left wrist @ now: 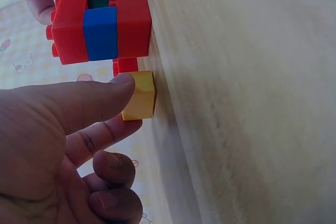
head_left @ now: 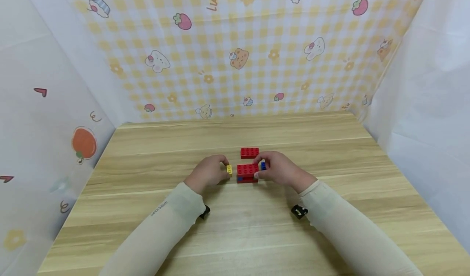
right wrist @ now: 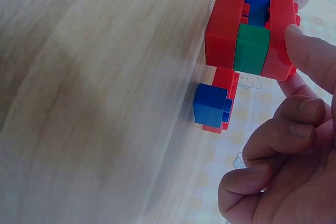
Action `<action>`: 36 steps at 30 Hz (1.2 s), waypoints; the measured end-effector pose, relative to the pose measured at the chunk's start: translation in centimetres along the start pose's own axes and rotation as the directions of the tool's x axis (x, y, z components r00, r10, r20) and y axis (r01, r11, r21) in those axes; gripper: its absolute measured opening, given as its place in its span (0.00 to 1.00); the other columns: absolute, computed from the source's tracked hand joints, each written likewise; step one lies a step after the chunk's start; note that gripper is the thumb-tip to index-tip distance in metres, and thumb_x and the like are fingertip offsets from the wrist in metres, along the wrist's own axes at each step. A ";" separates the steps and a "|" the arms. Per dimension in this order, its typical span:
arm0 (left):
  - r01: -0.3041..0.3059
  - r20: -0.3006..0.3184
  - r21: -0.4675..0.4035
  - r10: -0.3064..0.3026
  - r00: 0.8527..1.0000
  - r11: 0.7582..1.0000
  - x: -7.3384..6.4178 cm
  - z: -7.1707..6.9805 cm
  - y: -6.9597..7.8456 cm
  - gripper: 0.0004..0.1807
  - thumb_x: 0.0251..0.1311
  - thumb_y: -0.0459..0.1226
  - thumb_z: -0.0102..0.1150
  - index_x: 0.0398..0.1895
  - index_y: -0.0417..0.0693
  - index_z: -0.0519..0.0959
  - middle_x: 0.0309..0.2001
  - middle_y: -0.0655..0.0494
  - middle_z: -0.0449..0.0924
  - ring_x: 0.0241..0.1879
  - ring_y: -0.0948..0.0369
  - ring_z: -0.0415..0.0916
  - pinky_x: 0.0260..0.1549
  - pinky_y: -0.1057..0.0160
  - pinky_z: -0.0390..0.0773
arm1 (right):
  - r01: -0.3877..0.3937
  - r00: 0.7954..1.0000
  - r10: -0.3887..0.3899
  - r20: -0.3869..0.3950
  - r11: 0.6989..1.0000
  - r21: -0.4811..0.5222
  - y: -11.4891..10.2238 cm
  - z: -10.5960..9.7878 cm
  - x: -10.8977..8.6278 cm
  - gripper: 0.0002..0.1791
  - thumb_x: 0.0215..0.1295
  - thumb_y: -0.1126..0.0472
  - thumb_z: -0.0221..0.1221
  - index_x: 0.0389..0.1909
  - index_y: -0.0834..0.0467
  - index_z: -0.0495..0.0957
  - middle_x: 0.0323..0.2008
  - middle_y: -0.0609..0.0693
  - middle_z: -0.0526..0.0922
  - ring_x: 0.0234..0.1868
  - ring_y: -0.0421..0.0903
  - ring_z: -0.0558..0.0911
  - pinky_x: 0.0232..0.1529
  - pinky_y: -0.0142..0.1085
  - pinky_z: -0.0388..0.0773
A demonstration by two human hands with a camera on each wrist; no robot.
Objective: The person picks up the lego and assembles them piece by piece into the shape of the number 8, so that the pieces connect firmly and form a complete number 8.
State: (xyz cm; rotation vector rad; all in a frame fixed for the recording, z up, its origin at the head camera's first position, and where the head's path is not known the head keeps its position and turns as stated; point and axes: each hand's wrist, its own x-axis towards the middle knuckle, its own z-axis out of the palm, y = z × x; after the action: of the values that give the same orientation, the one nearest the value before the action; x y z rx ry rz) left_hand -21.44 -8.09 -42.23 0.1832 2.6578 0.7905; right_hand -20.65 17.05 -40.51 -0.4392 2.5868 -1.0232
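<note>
A yellow brick [head_left: 229, 169] on the table is pinched between the thumb and a finger of my left hand [head_left: 209, 172]. To its right stands a small stack: a red brick [head_left: 245, 171] on top, another red brick [left wrist: 133, 17] at the bottom, and a blue brick [left wrist: 101, 34] and a green brick [right wrist: 252, 49] between them at opposite ends, with a gap in the middle. My right hand [head_left: 280, 168] holds the top red brick at its right end, thumb in front and finger behind. The yellow brick and the stack are apart.
A loose red brick [head_left: 249, 153] lies behind the stack. Beside the stack's right end, under my right hand, is a loose blue brick [right wrist: 211, 106]. The wooden table [head_left: 235, 227] meets a checked cloth [head_left: 238, 84] at its back edge.
</note>
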 end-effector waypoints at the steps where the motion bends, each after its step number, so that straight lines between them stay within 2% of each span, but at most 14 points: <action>1: -0.002 -0.002 -0.003 0.002 1.000 1.000 0.0 0.0 0.0 0.16 0.65 0.39 0.72 0.53 0.50 0.82 0.51 0.53 0.83 0.44 0.53 0.75 0.49 0.52 0.77 | 0.002 1.000 -0.002 0.000 1.000 0.001 0.0 0.0 0.0 0.16 0.66 0.59 0.73 0.52 0.53 0.83 0.26 0.50 0.74 0.26 0.45 0.72 0.28 0.38 0.69; 6: -0.010 -0.006 -0.039 0.010 1.000 0.999 -0.3 -0.6 0.1 0.15 0.66 0.41 0.71 0.53 0.50 0.82 0.41 0.53 0.83 0.32 0.55 0.72 0.36 0.57 0.74 | 0.004 1.000 -0.004 0.000 1.000 -0.002 0.1 0.1 0.0 0.16 0.66 0.58 0.73 0.52 0.53 0.83 0.25 0.50 0.74 0.26 0.45 0.72 0.27 0.37 0.69; 8: -0.013 -0.005 -0.057 0.013 1.000 0.998 -0.4 -0.8 0.2 0.15 0.67 0.42 0.71 0.54 0.50 0.82 0.39 0.53 0.82 0.30 0.55 0.71 0.34 0.58 0.73 | 0.004 1.000 -0.004 -0.002 1.000 -0.004 0.2 0.1 0.0 0.16 0.66 0.58 0.73 0.52 0.53 0.83 0.25 0.50 0.74 0.26 0.45 0.72 0.27 0.37 0.69; 10: -0.020 -0.004 -0.078 0.020 1.000 0.997 -0.5 -1.1 0.3 0.16 0.67 0.42 0.70 0.55 0.50 0.82 0.42 0.52 0.82 0.32 0.55 0.72 0.36 0.56 0.74 | 0.003 1.000 -0.003 -0.004 1.000 -0.005 0.3 0.1 0.1 0.16 0.66 0.58 0.73 0.52 0.53 0.83 0.25 0.50 0.74 0.26 0.45 0.72 0.27 0.37 0.69; 15: -0.054 -0.017 -0.085 0.052 0.998 0.995 -1.0 -1.6 0.5 0.18 0.69 0.44 0.68 0.59 0.52 0.81 0.58 0.48 0.80 0.52 0.51 0.76 0.53 0.48 0.78 | 0.005 1.000 -0.005 -0.003 1.000 0.002 0.3 0.1 0.1 0.15 0.66 0.58 0.73 0.51 0.52 0.83 0.25 0.49 0.73 0.26 0.45 0.72 0.27 0.37 0.69; 17: -0.068 -0.024 -0.075 0.066 0.998 0.995 -1.2 -1.9 0.7 0.18 0.70 0.45 0.67 0.60 0.53 0.81 0.61 0.48 0.80 0.56 0.51 0.75 0.57 0.46 0.77 | 0.004 1.000 -0.004 -0.002 1.000 0.002 0.3 0.1 0.1 0.15 0.66 0.58 0.73 0.51 0.52 0.83 0.25 0.49 0.73 0.25 0.45 0.72 0.27 0.37 0.69; 19: -0.079 -0.027 -0.077 0.077 0.997 0.994 -1.4 -2.2 0.9 0.18 0.70 0.45 0.67 0.60 0.53 0.81 0.60 0.47 0.80 0.56 0.50 0.75 0.57 0.46 0.77 | 0.003 1.000 -0.003 -0.002 1.000 0.000 0.3 0.0 0.1 0.15 0.66 0.58 0.73 0.51 0.52 0.83 0.25 0.49 0.73 0.25 0.45 0.71 0.27 0.37 0.69; 24: -0.106 -0.034 -0.096 0.103 0.994 0.990 -1.9 -2.7 1.4 0.18 0.71 0.46 0.67 0.61 0.54 0.81 0.54 0.48 0.79 0.51 0.50 0.74 0.51 0.48 0.76 | 0.009 1.000 -0.009 -0.003 1.000 -0.006 0.2 -0.1 0.1 0.15 0.66 0.58 0.73 0.50 0.52 0.83 0.24 0.49 0.73 0.25 0.45 0.71 0.27 0.37 0.69; 27: -0.126 -0.034 -0.103 0.124 0.992 0.987 -2.1 -2.6 1.6 0.18 0.71 0.46 0.67 0.60 0.54 0.81 0.48 0.49 0.77 0.46 0.52 0.72 0.44 0.52 0.75 | 0.012 1.000 -0.012 -0.001 1.000 -0.005 0.2 -0.1 0.2 0.15 0.66 0.58 0.73 0.50 0.52 0.83 0.24 0.48 0.73 0.24 0.44 0.71 0.26 0.37 0.68; 31: -0.158 -0.032 -0.126 0.155 0.987 0.979 -2.0 -2.5 1.7 0.17 0.69 0.46 0.68 0.58 0.54 0.82 0.36 0.51 0.70 0.31 0.56 0.65 0.31 0.58 0.67 | 0.016 1.000 -0.016 0.007 1.000 0.002 0.3 -0.1 0.2 0.15 0.66 0.57 0.73 0.51 0.52 0.83 0.23 0.48 0.73 0.23 0.44 0.71 0.26 0.36 0.68; 36: -0.196 -0.022 -0.136 0.195 0.981 0.971 -2.0 -2.3 1.8 0.16 0.68 0.44 0.68 0.56 0.52 0.83 0.29 0.53 0.65 0.24 0.59 0.58 0.26 0.60 0.61 | 0.021 1.000 -0.021 0.009 1.000 0.006 0.3 -0.1 0.2 0.15 0.66 0.57 0.73 0.51 0.53 0.83 0.23 0.49 0.73 0.23 0.45 0.71 0.26 0.37 0.69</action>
State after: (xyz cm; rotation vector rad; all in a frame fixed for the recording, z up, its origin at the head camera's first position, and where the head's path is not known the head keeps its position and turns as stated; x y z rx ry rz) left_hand -20.41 -8.20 -38.86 0.4110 2.6087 1.0348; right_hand -20.94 17.22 -40.72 -0.4697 2.5759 -1.0327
